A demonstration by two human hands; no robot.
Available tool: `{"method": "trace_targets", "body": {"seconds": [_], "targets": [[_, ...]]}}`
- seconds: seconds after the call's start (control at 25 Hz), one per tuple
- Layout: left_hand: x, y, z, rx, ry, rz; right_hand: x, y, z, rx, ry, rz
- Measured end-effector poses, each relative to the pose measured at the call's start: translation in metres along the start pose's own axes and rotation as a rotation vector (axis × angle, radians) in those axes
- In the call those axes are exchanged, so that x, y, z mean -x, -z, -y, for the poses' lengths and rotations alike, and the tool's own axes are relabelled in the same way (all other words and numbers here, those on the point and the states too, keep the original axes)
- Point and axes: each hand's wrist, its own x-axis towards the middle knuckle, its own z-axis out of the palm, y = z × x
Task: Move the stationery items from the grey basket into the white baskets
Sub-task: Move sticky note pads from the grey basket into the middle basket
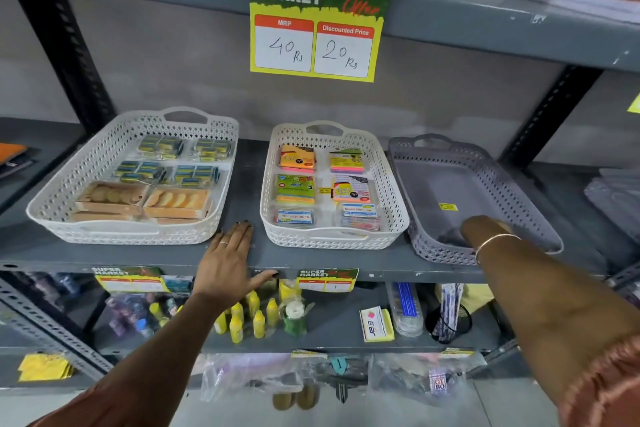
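Grey metal shelf fills the view, three baskets lined up along it. On the left, the bigger white basket is packed with small blue-and-yellow boxes at the back and tan packs at the front. In the middle, the second white basket holds bright sticky-note pads and two clear packets. On the right, the grey basket shows only a small yellow sticker on its floor. Left hand lies flat on the shelf edge between the white baskets, fingers straight and close together, holding nothing. Right hand dips inside the grey basket's near corner; its fingers are hidden behind the wrist, so their spread can't be told
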Motion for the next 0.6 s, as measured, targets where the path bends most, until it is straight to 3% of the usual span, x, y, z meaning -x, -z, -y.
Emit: {"method": "trace_targets", "body": {"seconds": [0.32,0.48,0.6], "targets": [[0.000,0.001,-0.001,0.000,0.003,0.006,0.012,0.021,0.005,-0.165,-0.109,-0.287],[0.001,0.002,-0.001,-0.002,0.005,0.008,0.043,0.096,0.033,-0.260,0.009,-0.530],[0.000,0.001,-0.001,0.002,-0.001,0.001,0.098,0.146,0.076,-0.400,0.320,-0.779]]}}
